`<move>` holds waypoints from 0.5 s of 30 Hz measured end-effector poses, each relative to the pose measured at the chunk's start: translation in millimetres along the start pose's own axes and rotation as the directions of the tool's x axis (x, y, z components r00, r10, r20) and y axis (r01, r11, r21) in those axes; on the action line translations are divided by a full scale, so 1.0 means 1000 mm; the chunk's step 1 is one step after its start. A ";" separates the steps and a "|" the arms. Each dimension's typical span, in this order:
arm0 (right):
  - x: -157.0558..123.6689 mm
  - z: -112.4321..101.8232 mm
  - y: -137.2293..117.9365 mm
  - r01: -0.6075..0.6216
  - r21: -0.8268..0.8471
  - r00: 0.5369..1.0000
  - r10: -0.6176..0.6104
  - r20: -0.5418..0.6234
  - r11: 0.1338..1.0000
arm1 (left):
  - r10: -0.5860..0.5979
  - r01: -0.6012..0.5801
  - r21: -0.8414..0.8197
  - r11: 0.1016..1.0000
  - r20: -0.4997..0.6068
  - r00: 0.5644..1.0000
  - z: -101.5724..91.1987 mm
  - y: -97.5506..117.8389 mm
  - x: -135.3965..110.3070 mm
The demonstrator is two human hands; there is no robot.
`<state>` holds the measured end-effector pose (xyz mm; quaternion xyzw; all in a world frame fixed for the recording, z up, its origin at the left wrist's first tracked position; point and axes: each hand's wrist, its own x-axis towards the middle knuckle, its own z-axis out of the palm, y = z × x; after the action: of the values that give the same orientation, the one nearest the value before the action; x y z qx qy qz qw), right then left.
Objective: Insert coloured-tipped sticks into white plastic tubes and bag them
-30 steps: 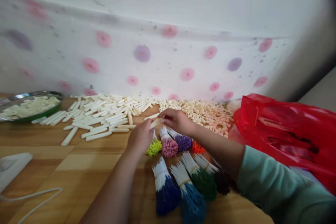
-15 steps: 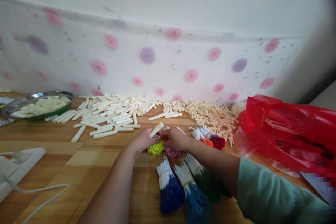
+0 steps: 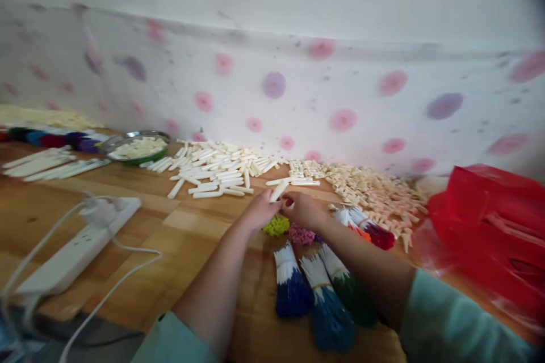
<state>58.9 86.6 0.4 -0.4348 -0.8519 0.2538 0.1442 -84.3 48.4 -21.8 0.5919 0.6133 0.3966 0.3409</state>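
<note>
My left hand (image 3: pixel 259 211) is closed around a cream-coloured plastic tube (image 3: pixel 279 190), whose upper end sticks out past the fingers. Close against it, my right hand (image 3: pixel 304 210) has its fingers bent and pinched together near the tube's lower part; what lies between them is hidden. Just below the hands are a yellow-green tipped bundle (image 3: pixel 276 226) and a pink-tipped bundle (image 3: pixel 301 234). Nearer to me lie banded bundles of thin white sticks with dark blue (image 3: pixel 293 295), teal (image 3: pixel 332 323) and dark green (image 3: pixel 351 292) ends. Orange and dark red bundles (image 3: pixel 380 233) lie right of my hands.
Loose cream tubes (image 3: pixel 221 167) are heaped along the wall, beside a metal dish (image 3: pixel 162 139) of pale pieces. A pile of small beige parts (image 3: pixel 374 190) lies further right, next to a red plastic bag (image 3: pixel 489 238). A power strip (image 3: pixel 80 249) with white cables occupies the left.
The view has swung left, so more of the table's left side shows. Both hands stay together, now slightly above the yellow-green bundle, with the tube still in my left hand.
</note>
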 end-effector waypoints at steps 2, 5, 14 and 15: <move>-0.018 -0.009 -0.004 0.089 0.098 0.996 -0.088 -0.010 0.991 | 0.032 -0.032 -0.001 0.999 -0.030 0.999 0.000 0.015 -0.026; -0.057 -0.011 -0.012 0.238 0.290 0.964 -0.262 0.047 0.927 | 0.087 -0.087 -0.031 0.996 0.003 0.996 0.002 0.033 -0.084; -0.156 0.028 -0.053 0.325 0.770 0.761 -0.635 0.131 0.549 | 0.042 -0.013 -0.215 0.976 0.130 0.991 0.023 -0.016 -0.260; -0.162 0.024 -0.049 0.343 0.756 0.770 -0.628 0.114 0.558 | -0.048 0.076 -0.202 0.976 0.141 0.989 0.019 -0.030 -0.278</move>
<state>108.4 -76.9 3.7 -0.0325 -0.7886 0.5812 0.1982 -62.1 -226.8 -71.5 0.5592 0.5625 0.4062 0.4537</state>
